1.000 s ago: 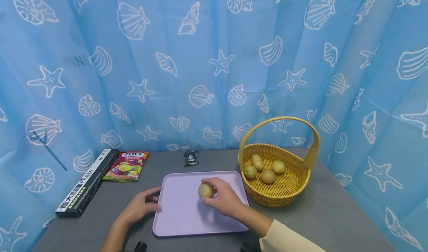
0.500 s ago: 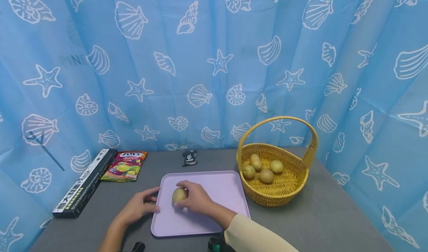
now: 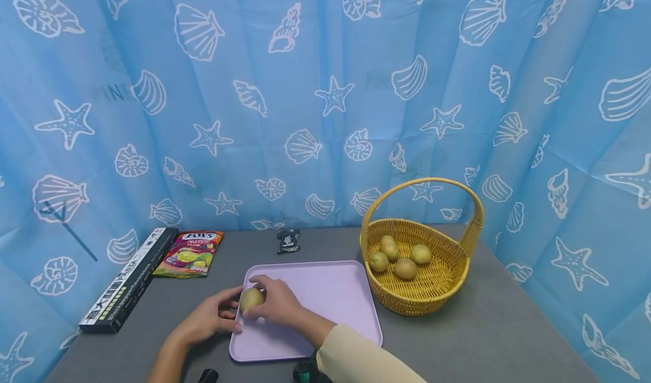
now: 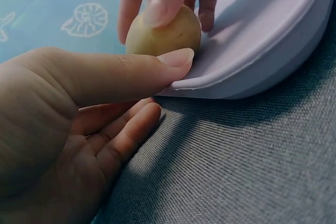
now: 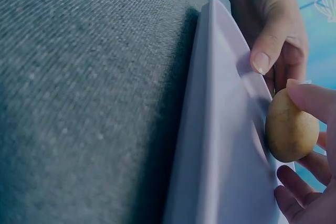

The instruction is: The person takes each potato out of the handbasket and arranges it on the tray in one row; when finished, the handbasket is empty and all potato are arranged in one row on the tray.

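A lilac tray (image 3: 325, 309) lies on the table. At its left side, my right hand (image 3: 277, 301) holds a small, yellow-brown, egg-shaped potato (image 3: 251, 300) between thumb and fingers. The right wrist view shows this potato (image 5: 291, 124) just over the tray surface; whether it touches is unclear. My left hand (image 3: 205, 318) is at the left edge, its thumb (image 4: 152, 72) on the rim and its other fingers loosely bent outside it. Several similar potatoes (image 3: 405, 269) lie in the yellow wicker basket (image 3: 442, 292) on the right.
A Fox's candy bag (image 3: 189, 253) and a long black-and-white pasta box (image 3: 129, 281) lie at the left. Behind the tray is a small black packet (image 3: 289, 240). The basket's tall handle (image 3: 424, 179) arches upward, and a blue shell-print curtain (image 3: 325, 89) hangs behind the table.
My right hand has carried the potato leftward across the tray, from its middle to its left side beside the left hand. The left hand has stayed at the tray edge.
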`<state>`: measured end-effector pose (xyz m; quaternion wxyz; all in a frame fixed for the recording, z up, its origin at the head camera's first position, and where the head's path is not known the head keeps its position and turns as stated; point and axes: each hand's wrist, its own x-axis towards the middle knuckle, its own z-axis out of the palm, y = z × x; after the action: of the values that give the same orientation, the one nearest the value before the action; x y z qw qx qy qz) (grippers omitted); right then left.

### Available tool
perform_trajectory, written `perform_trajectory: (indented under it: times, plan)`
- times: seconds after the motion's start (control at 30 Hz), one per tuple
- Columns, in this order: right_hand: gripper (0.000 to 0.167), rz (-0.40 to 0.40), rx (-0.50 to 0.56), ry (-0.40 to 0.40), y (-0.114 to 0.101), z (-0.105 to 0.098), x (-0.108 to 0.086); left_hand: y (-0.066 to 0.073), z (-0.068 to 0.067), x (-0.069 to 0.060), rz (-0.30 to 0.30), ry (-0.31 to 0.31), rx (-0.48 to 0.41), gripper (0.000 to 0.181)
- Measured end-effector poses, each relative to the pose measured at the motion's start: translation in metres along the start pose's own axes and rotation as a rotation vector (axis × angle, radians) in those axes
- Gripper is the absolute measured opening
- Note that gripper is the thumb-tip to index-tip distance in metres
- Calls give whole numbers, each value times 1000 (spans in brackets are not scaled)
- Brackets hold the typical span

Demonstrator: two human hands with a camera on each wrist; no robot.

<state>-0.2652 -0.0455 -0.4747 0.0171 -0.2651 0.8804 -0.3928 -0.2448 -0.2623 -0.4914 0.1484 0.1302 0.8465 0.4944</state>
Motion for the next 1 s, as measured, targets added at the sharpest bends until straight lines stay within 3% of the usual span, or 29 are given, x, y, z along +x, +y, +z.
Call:
perform_trajectory:
  times: [0.2,0.53,0.73,1.0]
  plan:
    - [69,14,-27,-8,3,0,-1,2,0,1,5,-6,-7,89]
    - [67,-18,16,3,11,-14,-17,1,0,1,6,-10,-2,89]
    - [60,-56,20,4,9,-38,-29,3,1,1,-36,13,12,91]
    - [52,-94,53,11,5,-89,-43,3,2,1,-55,27,15,91]
